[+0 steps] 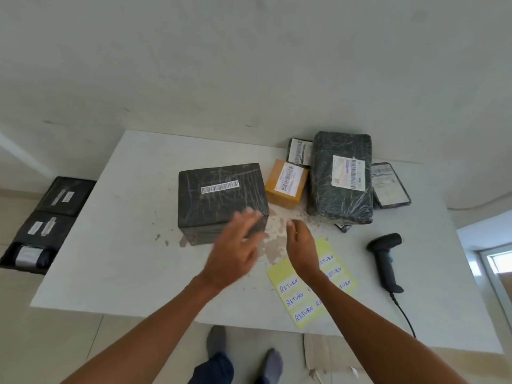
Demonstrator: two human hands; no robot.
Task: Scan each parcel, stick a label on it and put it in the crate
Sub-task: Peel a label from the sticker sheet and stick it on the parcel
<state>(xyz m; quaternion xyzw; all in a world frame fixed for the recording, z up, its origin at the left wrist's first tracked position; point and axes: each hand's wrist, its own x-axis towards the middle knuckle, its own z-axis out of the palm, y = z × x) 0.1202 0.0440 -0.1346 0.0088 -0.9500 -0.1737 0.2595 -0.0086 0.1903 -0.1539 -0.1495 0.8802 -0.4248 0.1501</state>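
A black wrapped box parcel with a white barcode strip sits mid-table. My left hand hovers blurred at its near right corner, fingers spread and holding nothing. My right hand hangs above the yellow sheet of RETURN labels with fingers drawn together; whether it pinches a label I cannot tell. A black barcode scanner lies at the right. To the left of the table, on the floor, a black crate holds several dark parcels.
Behind the box are a small orange parcel, a tall black wrapped parcel, and flat dark parcels. The scanner's cable runs off the white table's near edge. Cardboard lies on the floor by my feet.
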